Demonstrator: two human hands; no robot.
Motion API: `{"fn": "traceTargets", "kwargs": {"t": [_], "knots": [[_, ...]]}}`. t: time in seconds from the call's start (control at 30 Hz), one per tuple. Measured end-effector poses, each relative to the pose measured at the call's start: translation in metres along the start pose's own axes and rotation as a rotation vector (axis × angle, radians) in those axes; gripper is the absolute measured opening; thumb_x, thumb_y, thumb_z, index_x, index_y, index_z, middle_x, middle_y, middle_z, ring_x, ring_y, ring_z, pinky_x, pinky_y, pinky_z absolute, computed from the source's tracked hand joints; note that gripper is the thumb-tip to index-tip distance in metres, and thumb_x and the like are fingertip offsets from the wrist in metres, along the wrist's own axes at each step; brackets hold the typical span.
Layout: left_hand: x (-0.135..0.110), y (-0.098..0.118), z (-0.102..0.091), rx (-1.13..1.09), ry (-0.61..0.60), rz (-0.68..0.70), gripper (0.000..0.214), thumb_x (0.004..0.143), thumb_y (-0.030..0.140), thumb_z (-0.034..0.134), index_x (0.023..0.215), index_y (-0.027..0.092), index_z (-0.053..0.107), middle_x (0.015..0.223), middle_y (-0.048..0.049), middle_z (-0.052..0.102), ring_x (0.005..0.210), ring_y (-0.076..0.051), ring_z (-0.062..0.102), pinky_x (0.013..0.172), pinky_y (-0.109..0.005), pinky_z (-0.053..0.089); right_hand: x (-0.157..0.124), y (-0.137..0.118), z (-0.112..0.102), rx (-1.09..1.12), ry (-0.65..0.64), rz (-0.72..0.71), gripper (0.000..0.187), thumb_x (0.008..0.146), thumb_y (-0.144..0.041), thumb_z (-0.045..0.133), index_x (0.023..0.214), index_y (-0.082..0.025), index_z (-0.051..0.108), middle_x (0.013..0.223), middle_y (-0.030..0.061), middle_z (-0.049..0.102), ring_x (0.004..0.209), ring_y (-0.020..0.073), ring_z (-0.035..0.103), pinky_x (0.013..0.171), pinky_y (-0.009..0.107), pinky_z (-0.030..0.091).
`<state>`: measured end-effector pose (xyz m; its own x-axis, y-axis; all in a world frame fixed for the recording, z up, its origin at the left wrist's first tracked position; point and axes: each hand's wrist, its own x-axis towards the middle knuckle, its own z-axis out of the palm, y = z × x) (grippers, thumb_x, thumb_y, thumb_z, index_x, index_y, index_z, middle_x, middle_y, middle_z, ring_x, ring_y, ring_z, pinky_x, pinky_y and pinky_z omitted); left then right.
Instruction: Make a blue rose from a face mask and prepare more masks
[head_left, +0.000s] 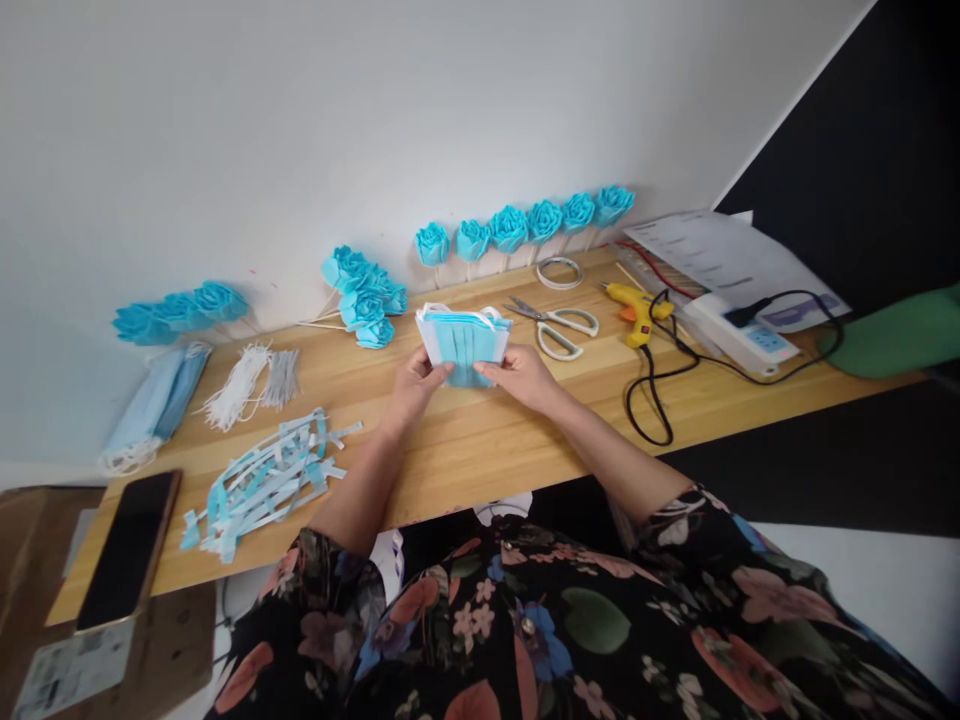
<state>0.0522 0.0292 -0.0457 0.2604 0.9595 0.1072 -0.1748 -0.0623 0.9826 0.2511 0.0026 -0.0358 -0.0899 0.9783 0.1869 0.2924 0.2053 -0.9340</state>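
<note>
Between my two hands, a small stack of blue face masks (pixel 466 342) stands upright over the middle of the table. My left hand (pixel 418 385) grips its left side, thumb on the front. On the right side my right hand (pixel 525 375) holds it the same way; the fingers behind the masks are hidden. White ear loops show along the stack's top edge. Just beyond my right hand lie scissors (pixel 559 325) with white handles, blades spread. A bunch of blue flowers (pixel 366 298) on sticks lies past my left hand.
Single blue flowers (pixel 508 230) lean in a row on the wall. To the left lie more masks (pixel 157 400), white ear loops (pixel 238 388), cut strips (pixel 270 480) and a phone (pixel 129 550). Tape (pixel 559 272), a yellow glue gun (pixel 637 312) and a corded power strip (pixel 742 335) are right.
</note>
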Motion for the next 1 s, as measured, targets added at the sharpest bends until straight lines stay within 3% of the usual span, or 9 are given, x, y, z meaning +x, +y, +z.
{"fn": "traceTargets", "kwargs": {"t": [0.2,0.43,0.63,0.83,1.0], "knots": [[0.0,-0.01,0.002,0.046,-0.025,-0.078,0.048,0.064,0.049,0.089,0.095,0.016,0.074,0.097,-0.0071,0.078,0.094,-0.023,0.071,0.091,-0.039,0.055,-0.003,0.013,0.006,-0.023,-0.018,0.062,0.04,0.078,-0.052,0.066,0.059,-0.018,0.055,0.06,-0.0017,0.051,0.06,0.0125,0.046,0.056,0.026,0.036],[-0.003,0.004,0.002,0.049,-0.097,-0.033,0.047,0.067,0.05,0.088,0.099,0.017,0.076,0.101,-0.0065,0.078,0.096,-0.023,0.07,0.093,-0.038,0.055,-0.008,0.007,0.001,0.022,0.052,0.033,0.037,0.078,-0.053,0.068,0.066,-0.018,0.063,0.062,0.0007,0.058,0.066,0.0174,0.056,0.06,0.028,0.044],[-0.002,0.006,0.003,0.069,-0.044,-0.086,0.05,0.062,0.056,0.089,0.089,0.016,0.077,0.093,-0.0065,0.079,0.092,-0.023,0.07,0.09,-0.037,0.055,-0.009,0.013,0.0,-0.033,-0.062,0.069,0.036,0.079,-0.052,0.068,0.068,-0.018,0.065,0.063,0.0003,0.059,0.065,0.0173,0.056,0.062,0.029,0.045],[-0.005,0.005,0.008,0.003,0.004,-0.108,0.045,0.063,0.053,0.088,0.087,0.016,0.077,0.087,-0.0051,0.078,0.088,-0.024,0.071,0.082,-0.037,0.057,-0.005,0.01,-0.001,0.079,-0.024,0.021,0.037,0.084,-0.053,0.064,0.095,-0.018,0.068,0.085,0.0028,0.068,0.079,0.0194,0.061,0.072,0.03,0.049],[-0.008,0.006,0.009,-0.094,-0.032,-0.185,0.053,0.061,0.052,0.09,0.095,0.014,0.076,0.101,-0.0095,0.079,0.103,-0.03,0.071,0.098,-0.046,0.054,-0.005,-0.019,-0.028,-0.137,-0.121,0.011,0.036,0.084,-0.054,0.061,0.075,-0.019,0.058,0.068,-0.0009,0.054,0.064,0.0145,0.048,0.059,0.027,0.037]]}}
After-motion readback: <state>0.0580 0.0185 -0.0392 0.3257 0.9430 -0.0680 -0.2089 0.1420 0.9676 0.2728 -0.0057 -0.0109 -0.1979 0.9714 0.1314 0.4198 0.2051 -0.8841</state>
